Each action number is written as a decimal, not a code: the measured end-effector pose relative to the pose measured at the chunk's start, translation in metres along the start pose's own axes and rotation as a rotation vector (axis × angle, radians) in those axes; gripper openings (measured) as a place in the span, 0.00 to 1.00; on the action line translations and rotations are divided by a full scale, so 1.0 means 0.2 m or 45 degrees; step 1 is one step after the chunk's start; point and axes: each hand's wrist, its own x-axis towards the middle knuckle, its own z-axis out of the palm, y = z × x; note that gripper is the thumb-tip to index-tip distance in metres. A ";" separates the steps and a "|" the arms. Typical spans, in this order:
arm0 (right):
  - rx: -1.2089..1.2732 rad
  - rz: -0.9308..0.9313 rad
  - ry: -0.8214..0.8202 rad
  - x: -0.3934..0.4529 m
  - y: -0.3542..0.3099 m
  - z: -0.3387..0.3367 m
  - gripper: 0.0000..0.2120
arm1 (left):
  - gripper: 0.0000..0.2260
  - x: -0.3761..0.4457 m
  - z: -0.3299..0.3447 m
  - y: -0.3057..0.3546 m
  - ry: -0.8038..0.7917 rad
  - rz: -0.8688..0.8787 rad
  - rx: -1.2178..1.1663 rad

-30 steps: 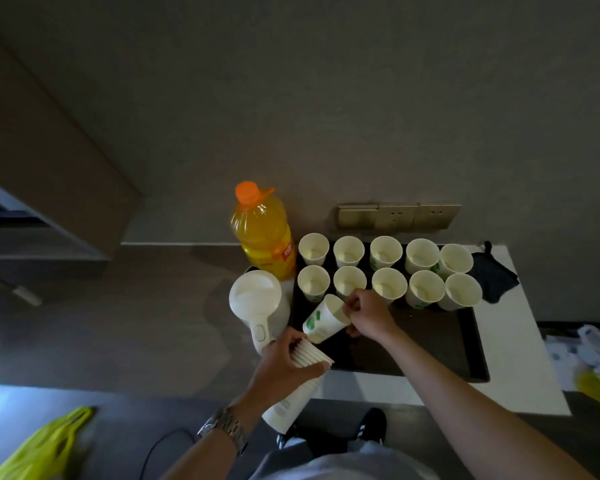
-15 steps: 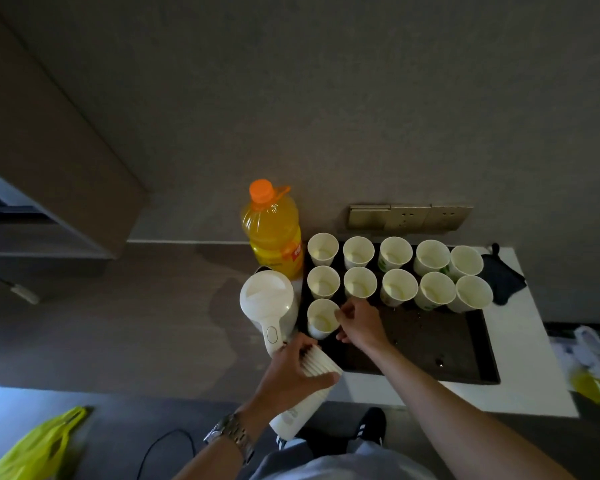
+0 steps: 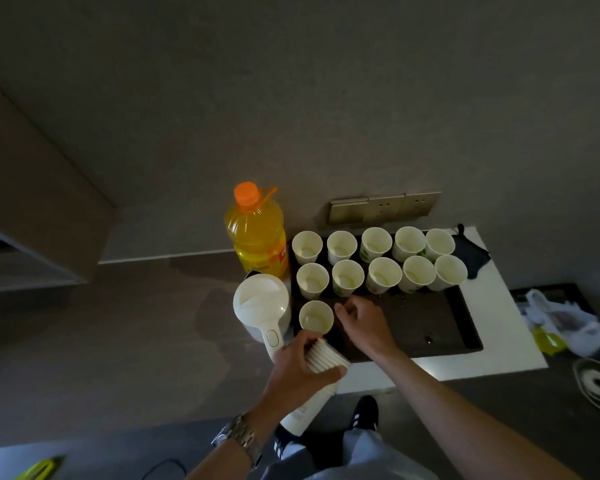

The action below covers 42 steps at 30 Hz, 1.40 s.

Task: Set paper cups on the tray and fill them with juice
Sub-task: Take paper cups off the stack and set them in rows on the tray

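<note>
Eleven upright paper cups (image 3: 316, 317) stand on the dark tray (image 3: 430, 327) (juice bottle (image 3: 257, 237) alongside) as the left hand (image 3: 298, 368) grips a cup stack (image 3: 321, 362), the right hand (image 3: 364, 323) loosely curled, holding nothing.

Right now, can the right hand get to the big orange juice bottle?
Probably yes. The right hand holds nothing and hovers over the tray. The juice bottle stands off the tray's far left corner, its cap side clear, though the hand must cross over the standing cups.

Eleven cups (image 3: 316, 317), one bottle (image 3: 257, 233), one kettle (image 3: 261, 305), one tray (image 3: 465, 327).
</note>
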 end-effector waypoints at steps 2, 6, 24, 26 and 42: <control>0.012 -0.003 -0.108 -0.05 0.00 -0.02 0.13 | 0.32 0.01 -0.01 -0.01 0.008 0.049 0.023; 0.194 0.059 -0.405 -0.16 0.01 -0.08 0.14 | 0.34 0.04 -0.01 0.00 0.009 0.134 0.066; 0.193 -0.139 -0.681 -0.14 0.25 -0.35 0.02 | 0.28 -0.05 0.15 0.25 0.044 0.195 0.133; 0.184 -0.178 -0.698 -0.13 0.26 -0.36 0.01 | 0.27 -0.07 0.16 0.25 0.061 0.164 0.125; 0.077 -0.400 -0.670 0.01 0.21 -0.46 0.02 | 0.24 -0.09 0.15 0.30 0.150 0.070 0.094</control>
